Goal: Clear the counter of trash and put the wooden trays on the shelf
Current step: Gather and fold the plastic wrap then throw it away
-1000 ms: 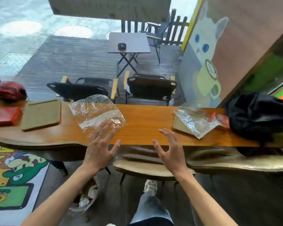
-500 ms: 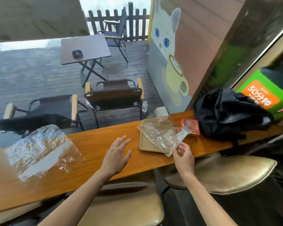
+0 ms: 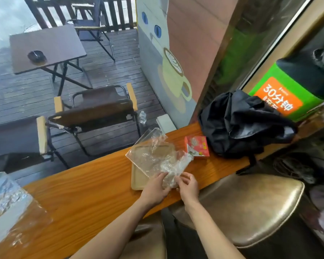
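A crumpled clear plastic bag (image 3: 153,157) lies over a pale wooden tray (image 3: 137,181) on the orange wooden counter (image 3: 86,199). My left hand (image 3: 154,188) and my right hand (image 3: 187,186) both pinch the bag's near edge, just above the tray's front corner. A small red and white carton (image 3: 197,146) lies on the counter right of the tray. A second clear plastic bag (image 3: 7,208) lies flat at the counter's far left. Most of the tray is hidden under the bag.
A black backpack (image 3: 241,124) sits on the counter's right end, touching the carton's side. A padded gold stool (image 3: 251,208) stands below my right arm. Beyond the counter are folding chairs (image 3: 97,109) and a small table (image 3: 47,47) on a wet deck.
My view swung right, from the left bag to the tray. Both hands moved right and closed on the crumpled bag over the tray; the left hand was open over the counter before.
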